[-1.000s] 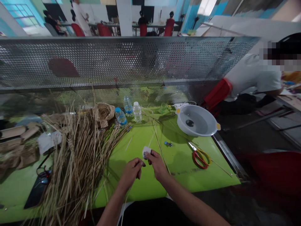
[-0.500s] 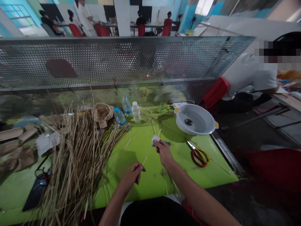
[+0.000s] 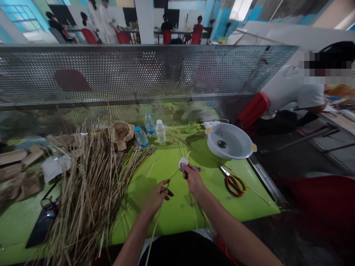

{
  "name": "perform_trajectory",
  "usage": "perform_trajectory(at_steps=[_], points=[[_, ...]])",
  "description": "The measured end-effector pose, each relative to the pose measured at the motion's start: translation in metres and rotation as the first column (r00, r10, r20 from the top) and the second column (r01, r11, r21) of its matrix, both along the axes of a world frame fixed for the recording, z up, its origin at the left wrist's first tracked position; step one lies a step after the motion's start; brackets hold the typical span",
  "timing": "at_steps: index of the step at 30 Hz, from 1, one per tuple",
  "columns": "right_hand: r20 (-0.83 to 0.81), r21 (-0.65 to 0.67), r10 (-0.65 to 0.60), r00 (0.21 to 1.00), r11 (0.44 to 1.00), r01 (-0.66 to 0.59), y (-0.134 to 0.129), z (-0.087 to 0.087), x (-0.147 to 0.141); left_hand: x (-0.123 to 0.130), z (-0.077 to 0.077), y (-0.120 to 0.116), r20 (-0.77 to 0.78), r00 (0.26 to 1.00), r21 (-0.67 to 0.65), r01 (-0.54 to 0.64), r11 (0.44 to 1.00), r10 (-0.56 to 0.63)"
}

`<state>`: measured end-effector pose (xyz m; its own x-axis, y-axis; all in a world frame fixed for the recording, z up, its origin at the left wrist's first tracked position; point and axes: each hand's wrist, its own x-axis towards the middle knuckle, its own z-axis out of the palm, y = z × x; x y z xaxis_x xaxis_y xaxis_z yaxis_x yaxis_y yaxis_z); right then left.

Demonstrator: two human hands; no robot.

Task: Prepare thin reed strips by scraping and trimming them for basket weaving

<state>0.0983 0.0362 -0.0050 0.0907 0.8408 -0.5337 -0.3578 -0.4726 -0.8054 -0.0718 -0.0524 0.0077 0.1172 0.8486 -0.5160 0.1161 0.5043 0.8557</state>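
Observation:
My right hand [image 3: 192, 176] pinches a small white piece [image 3: 183, 162] over the middle of the green table [image 3: 172, 218]. Thin straw strands stick out above and below that piece. Lower and to the left, my left hand [image 3: 161, 193] has its thumb and forefinger closed on a long pale strand [image 3: 155, 226], with the other fingers partly spread. The strand runs from the white piece through these fingertips and down toward my lap. A large heap of dry straw [image 3: 88, 177] lies to the left of my left hand.
Scissors [image 3: 234, 183] and a water-filled basin [image 3: 230, 140] are on the right. Bottles [image 3: 160, 132] and a woven basket [image 3: 121, 133] stand at the back, before a perforated metal panel [image 3: 124, 74]. Glasses and a phone [image 3: 41, 227] lie far left. A person [image 3: 294, 87] sits at the right.
My left hand has turned and opened its outer fingers, and the strand now shows running below it. My right hand holds the white piece in nearly the same place.

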Motion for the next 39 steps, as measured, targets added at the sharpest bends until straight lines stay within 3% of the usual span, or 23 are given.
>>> perform_trajectory(at_steps=[11, 18, 25, 32, 39], points=[[-0.001, 0.041, -0.072, 0.997, 0.997, 0.072, 0.018, -0.001, 0.013, 0.012, 0.017, 0.006, 0.097, 0.995, 0.006, -0.004, 1.0, 0.003], [-0.006, 0.049, 0.021, 1.0, 0.999, -0.021, -0.002, 0.005, 0.002, 0.019, 0.025, 0.003, 0.104, 0.991, 0.0, -0.079, 0.997, 0.078], [0.037, 0.051, 0.144, 0.989, 0.988, -0.146, -0.022, 0.021, -0.007, 0.022, 0.016, 0.003, 0.114, 0.99, 0.016, -0.09, 0.996, 0.088], [0.079, 0.085, 0.208, 0.975, 0.973, -0.214, -0.022, 0.031, -0.01, 0.027, 0.029, 0.011, 0.154, 0.971, 0.048, -0.192, 0.98, 0.183], [0.122, 0.098, 0.157, 0.98, 0.981, -0.169, -0.022, 0.03, -0.014, 0.026, 0.026, 0.01, 0.062, 0.977, 0.096, -0.208, 0.973, 0.203]])
